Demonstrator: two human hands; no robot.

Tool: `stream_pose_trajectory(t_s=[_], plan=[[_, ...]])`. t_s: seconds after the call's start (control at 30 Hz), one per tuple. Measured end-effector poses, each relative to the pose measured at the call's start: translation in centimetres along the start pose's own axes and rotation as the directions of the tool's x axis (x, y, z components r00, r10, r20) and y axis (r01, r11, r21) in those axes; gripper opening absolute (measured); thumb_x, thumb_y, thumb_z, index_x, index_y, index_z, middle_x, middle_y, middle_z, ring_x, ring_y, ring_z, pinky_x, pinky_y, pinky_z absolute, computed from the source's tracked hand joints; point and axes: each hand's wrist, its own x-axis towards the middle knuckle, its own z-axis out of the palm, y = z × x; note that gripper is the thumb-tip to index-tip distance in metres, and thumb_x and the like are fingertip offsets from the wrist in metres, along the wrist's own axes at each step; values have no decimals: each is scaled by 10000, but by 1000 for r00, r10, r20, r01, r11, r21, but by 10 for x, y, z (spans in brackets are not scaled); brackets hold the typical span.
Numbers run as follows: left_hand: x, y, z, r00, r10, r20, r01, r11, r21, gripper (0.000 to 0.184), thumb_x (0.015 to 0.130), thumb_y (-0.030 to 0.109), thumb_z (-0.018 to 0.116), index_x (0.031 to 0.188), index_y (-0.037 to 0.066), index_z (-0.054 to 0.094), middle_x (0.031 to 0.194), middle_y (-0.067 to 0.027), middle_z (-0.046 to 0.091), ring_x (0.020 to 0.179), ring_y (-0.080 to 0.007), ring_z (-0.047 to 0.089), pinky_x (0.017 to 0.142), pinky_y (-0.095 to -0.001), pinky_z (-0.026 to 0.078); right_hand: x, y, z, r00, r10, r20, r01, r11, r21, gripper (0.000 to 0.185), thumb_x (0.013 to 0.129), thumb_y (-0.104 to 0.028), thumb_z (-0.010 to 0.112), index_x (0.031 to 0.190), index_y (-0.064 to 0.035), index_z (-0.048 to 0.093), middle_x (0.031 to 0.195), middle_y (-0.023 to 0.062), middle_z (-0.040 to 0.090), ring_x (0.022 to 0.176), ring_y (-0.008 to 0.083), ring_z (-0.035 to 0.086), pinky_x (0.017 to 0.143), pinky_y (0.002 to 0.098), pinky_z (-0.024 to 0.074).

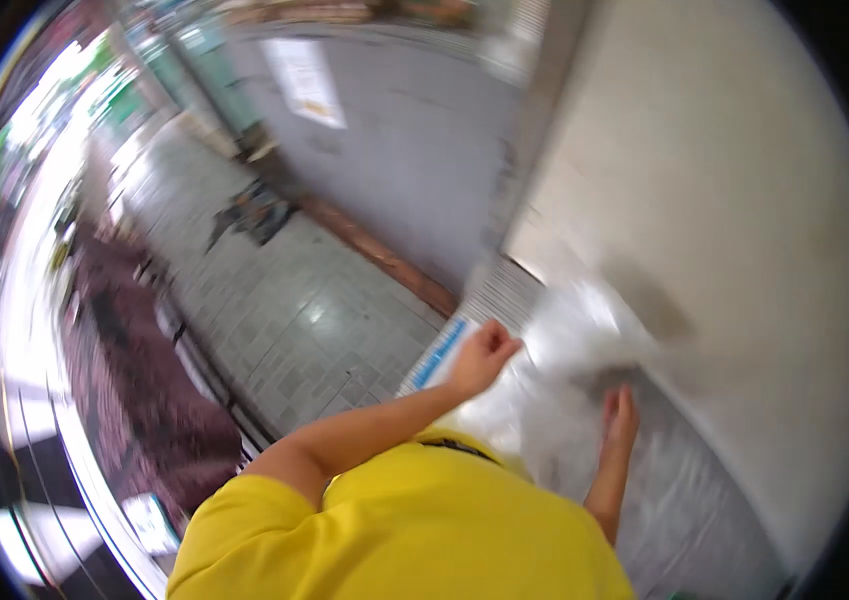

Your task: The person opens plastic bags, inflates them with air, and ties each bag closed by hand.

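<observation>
Clear, crumpled plastic sheeting or a bag (pixel 584 325) spreads in front of my body. My left hand (pixel 484 358) is closed in a fist at its left edge and appears to grip the plastic. To the right, my right hand (pixel 620 418) is beside the plastic, its fingers stretched upward and nothing visible in them. Blur hides whether they touch it. Under my left forearm lies a white and blue printed piece (pixel 439 355) on a ridged surface (pixel 504 295).
A pale panel (pixel 724 150) rises at the right. Ahead is a grey wall (pixel 414 130) with a white paper (pixel 304 82). Dark crumpled material (pixel 256 212) lies on the tiled floor (pixel 294 320). A maroon cover (pixel 134 370) drapes something at the left, beside the bright street.
</observation>
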Motion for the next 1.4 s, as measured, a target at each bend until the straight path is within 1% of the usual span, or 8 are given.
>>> stream_pose_trajectory(t_s=[0.17, 0.27, 0.33, 0.47, 0.87, 0.97, 1.03, 1.4], plan=[[-41, 83, 11, 700, 571, 428, -654, 754, 63, 325, 726, 133, 694, 968, 21, 509, 944, -136, 566, 849, -290, 569, 731, -317, 451, -70, -73, 38, 918, -138, 373, 164, 986, -37, 464, 918, -436, 384, 671, -73, 534, 624, -16, 467, 550, 64, 382, 515, 208, 292], [-46, 83, 27, 684, 438, 583, -534, 845, -9, 415, 720, 137, 704, 1039, 25, 462, 947, -154, 573, 889, -317, 575, 740, -348, 451, -85, -82, 56, 864, -173, 472, 163, 985, 62, 465, 915, -446, 390, 696, -66, 545, 633, -16, 468, 510, 59, 356, 485, 190, 271], [-45, 72, 23, 744, 111, 659, -229, 969, 95, 248, 788, 108, 652, 946, 3, 492, 780, -89, 578, 724, -158, 566, 672, -267, 441, -90, -86, 61, 891, -160, 424, 130, 987, 98, 462, 910, -454, 399, 721, -61, 554, 642, -18, 468, 490, 52, 336, 458, 180, 247], [-45, 68, 18, 878, 156, 454, -47, 969, -242, 103, 842, 60, 596, 863, 29, 500, 782, 25, 548, 716, -37, 468, 649, -184, 394, -94, -84, 50, 967, -107, 230, 64, 980, 187, 453, 886, -474, 433, 788, -53, 566, 681, -21, 471, 454, 28, 271, 406, 172, 180], [-50, 75, 14, 886, 352, 303, -422, 881, 214, 342, 705, 94, 737, 836, 39, 426, 669, -12, 511, 559, -94, 451, 534, -204, 395, -104, -74, 68, 886, -203, 416, 174, 979, 108, 86, 784, -82, 640, 844, -28, 611, 789, 8, 596, 674, 63, 486, 608, 196, 382], [-48, 83, 6, 878, 307, 367, -342, 939, 35, 402, 705, 176, 740, 969, 44, 467, 874, -45, 516, 801, -120, 468, 647, -248, 423, -97, -71, 71, 873, -242, 424, 184, 967, 175, 51, 797, -69, 624, 846, -57, 618, 704, -24, 581, 497, 6, 392, 426, 161, 272], [-40, 85, 2, 856, 310, 415, -251, 949, -190, 405, 780, 208, 670, 1103, 45, 488, 1070, -76, 492, 1023, -140, 415, 797, -305, 407, -97, -76, 70, 878, -178, 445, 149, 984, 100, 70, 796, -52, 622, 858, -20, 628, 774, 15, 608, 677, 70, 503, 642, 222, 405], [-29, 100, 9, 833, 493, 252, -503, 864, -29, 174, 742, 31, 667, 907, 43, 615, 884, -72, 619, 843, -188, 583, 768, -294, 466, -90, -83, 81, 833, -215, 510, 267, 963, -30, 67, 791, -56, 636, 836, -6, 647, 757, 25, 618, 729, 82, 541, 667, 223, 457]])
